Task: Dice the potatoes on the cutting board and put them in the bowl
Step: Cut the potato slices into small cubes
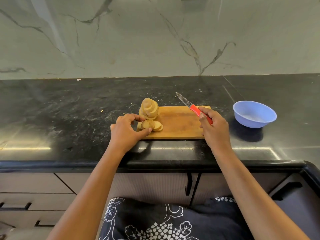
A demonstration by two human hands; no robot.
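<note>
The surface is black polished stone, glossy, with pale streaks and bright reflections. The wall behind is smooth grey-veined marble-look slab. The cutting board is matt brown wood. The knife has a shiny metal blade and a glossy red plastic handle. The bowl is smooth blue plastic. The potato slices show pale, matt cut faces. The cloth is dark, printed with white flowers.

- Hidden under the left hand: left end of the cutting board, part of the nearest potato slices.
- Buried in the right hand: rear of the knife handle.
- Cut off at both sides: the surface.
- Too small to tell: pale specks, white scrap at the back.
</note>
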